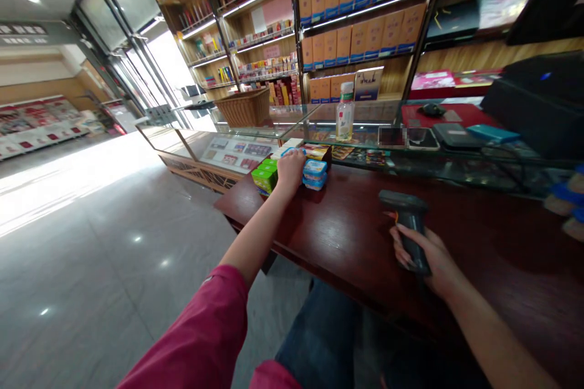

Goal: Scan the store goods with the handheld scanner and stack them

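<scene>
My right hand [417, 249] is wrapped around the handle of a black barcode scanner [404, 199], held above the dark red-brown tabletop with its head toward the left. My left arm stretches across the table. My left hand [291, 169] is closed over a blue-lidded plastic tub [286, 151], which it mostly covers; the fingertips are partly hidden. Just right of that hand stand stacked blue-lidded tubs [314, 174]. To its left sit green boxes [264, 175], close to the hand.
A glass counter [314, 114] runs behind the table [337, 213]. On it stand a drink bottle [345, 112], a wicker basket [244, 107] and a phone [423, 138]. Shelves with orange-brown boxes [351, 42] rise behind. Blue-topped items [568, 200] sit at the right edge.
</scene>
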Demonstrator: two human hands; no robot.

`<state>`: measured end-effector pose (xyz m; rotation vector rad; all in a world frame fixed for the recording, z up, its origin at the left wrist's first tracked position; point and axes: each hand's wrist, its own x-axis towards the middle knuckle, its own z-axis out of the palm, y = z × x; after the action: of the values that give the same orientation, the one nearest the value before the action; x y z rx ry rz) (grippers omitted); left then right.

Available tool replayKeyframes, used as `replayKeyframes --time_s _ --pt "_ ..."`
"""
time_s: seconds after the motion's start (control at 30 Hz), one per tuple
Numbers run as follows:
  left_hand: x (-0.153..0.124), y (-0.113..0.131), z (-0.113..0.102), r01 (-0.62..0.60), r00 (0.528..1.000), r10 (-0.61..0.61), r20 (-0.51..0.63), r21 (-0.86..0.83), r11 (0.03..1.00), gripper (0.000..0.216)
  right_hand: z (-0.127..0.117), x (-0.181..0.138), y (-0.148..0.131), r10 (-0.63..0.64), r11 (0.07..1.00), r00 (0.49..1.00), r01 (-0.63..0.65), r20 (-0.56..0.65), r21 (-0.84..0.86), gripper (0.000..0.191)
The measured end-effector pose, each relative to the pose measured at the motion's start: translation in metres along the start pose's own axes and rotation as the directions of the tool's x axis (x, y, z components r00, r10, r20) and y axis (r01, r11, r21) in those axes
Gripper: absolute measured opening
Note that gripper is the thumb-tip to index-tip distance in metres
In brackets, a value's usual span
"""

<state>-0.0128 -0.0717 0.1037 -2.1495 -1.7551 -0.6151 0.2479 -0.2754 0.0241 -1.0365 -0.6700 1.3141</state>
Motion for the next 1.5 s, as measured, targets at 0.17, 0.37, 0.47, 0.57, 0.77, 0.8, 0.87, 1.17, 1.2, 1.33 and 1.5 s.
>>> replayKeyframes --time_s 0.17,0.37,0.47,0.57,0.77,0.8,0.87,1.17,1.2,1.33,1.5 --pt "-0.002 0.007 0.008 0.045 0.999 -0.045 -0.005 0.025 0.999 0.038 0.001 -0.001 -0.001 -0.051 0.999 0.999 0.051 0.004 0.000 0.044" --pt "0.001 0.020 0.001 0.132 0.991 -0.131 0.010 -0.054 0.990 0.041 0.001 -0.007 -0.005 -0.207 0.973 0.970 0.218 -0.125 0.082 0.045" --pt "-0.001 0.032 -0.009 0.067 0.995 -0.078 -0.056 -0.173 0.983 0.047 -0.012 -0.018 -0.010 -0.267 0.948 0.930 0.300 -0.253 0.104 0.045" --pt "-0.005 0.064 -0.010 -0.139 0.985 0.091 -0.146 -0.361 0.922 0.057 -0.036 -0.035 -0.018 -0.313 0.927 0.889 0.363 -0.333 0.099 0.044" --pt "-0.054 0.229 0.009 -0.557 0.760 0.627 -0.171 -0.668 0.493 0.044 -0.093 -0.072 -0.027 -0.428 0.839 0.659 0.544 -0.618 -0.001 0.051" --pt "-0.067 0.263 0.011 -0.568 0.718 0.676 -0.166 -0.701 0.430 0.044 -0.100 -0.077 -0.026 -0.425 0.829 0.624 0.559 -0.655 -0.006 0.052" --pt "-0.090 0.324 0.016 -0.562 0.643 0.752 -0.146 -0.757 0.334 0.045 -0.109 -0.084 -0.023 -0.408 0.813 0.579 0.583 -0.706 0.009 0.053" --pt "-0.115 0.451 0.045 -0.576 0.535 0.842 -0.069 -0.759 0.304 0.056 -0.111 -0.081 -0.018 -0.394 0.774 0.495 0.633 -0.775 0.011 0.051" --pt "-0.114 0.450 0.050 -0.561 0.531 0.845 -0.062 -0.774 0.295 0.055 -0.112 -0.081 -0.018 -0.395 0.775 0.498 0.632 -0.772 0.011 0.052" --pt "-0.103 0.419 0.068 -0.481 0.471 0.875 -0.112 -0.864 0.148 0.055 -0.114 -0.083 -0.020 -0.394 0.797 0.555 0.603 -0.733 0.029 0.052" --pt "-0.081 0.327 0.078 -0.354 0.529 0.843 -0.095 -0.928 0.117 0.055 -0.106 -0.075 -0.024 -0.345 0.836 0.685 0.535 -0.641 0.122 0.051"
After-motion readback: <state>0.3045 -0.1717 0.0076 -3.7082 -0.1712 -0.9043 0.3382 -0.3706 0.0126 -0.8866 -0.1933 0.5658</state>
